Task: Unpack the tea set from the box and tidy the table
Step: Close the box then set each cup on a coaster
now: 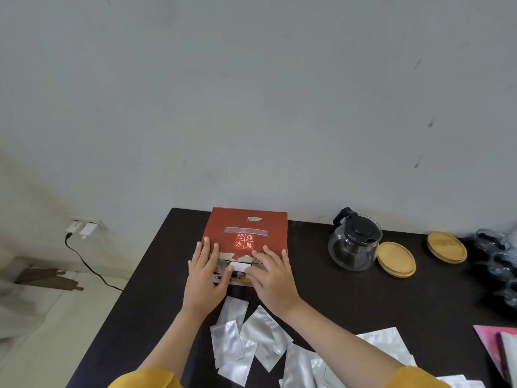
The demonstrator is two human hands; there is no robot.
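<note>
A red cardboard box (247, 229) with white characters on its lid lies at the far middle of the dark table (335, 298). My left hand (205, 278) rests flat on the box's near left corner, fingers spread over the lid and front flap. My right hand (272, 275) presses on the near right edge, fingers at a white tab on the torn front flap. A glass teapot (354, 245) with a black lid and handle stands to the right of the box. Two round wooden lids (396, 260) (446, 246) lie beside it. Dark glass cups (500, 256) sit at the far right edge.
Several silver foil sachets (251, 340) are scattered on the table in front of the box. A pink packet (498, 348) lies at the right edge. The table's left edge drops to a tiled floor; a wall socket (85, 226) with a charger and black cable is there.
</note>
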